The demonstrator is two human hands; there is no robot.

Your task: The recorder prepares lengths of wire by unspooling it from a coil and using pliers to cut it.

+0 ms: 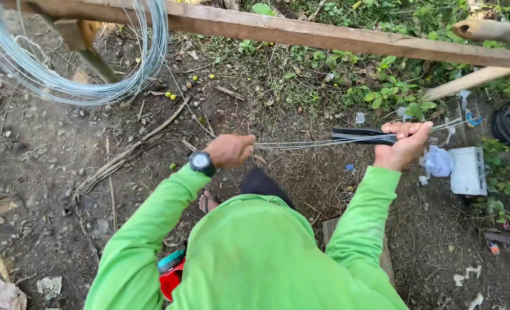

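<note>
Left hand [230, 150] is fisted on the wire strands [301, 143], right hand [405, 144] is clenched around black pliers [363, 136], strands taut between them. At three o'clock, a pale grey boxy container [468, 170] lies beside a crumpled bluish plastic bag [438, 161]; its contents can't be seen. At ten o'clock, a wire coil [71, 51] hangs off the wooden rail [301, 31].

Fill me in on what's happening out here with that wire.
A person in a bright green long-sleeved top stands on bare dirt, holding a bundle of thin wire strands stretched level between both hands. The left hand, with a black wristwatch on its wrist, grips one end. The right hand grips the other end together with a dark-handled tool. A large coil of the same kind of wire hangs at upper left, by a wooden rail.
</note>
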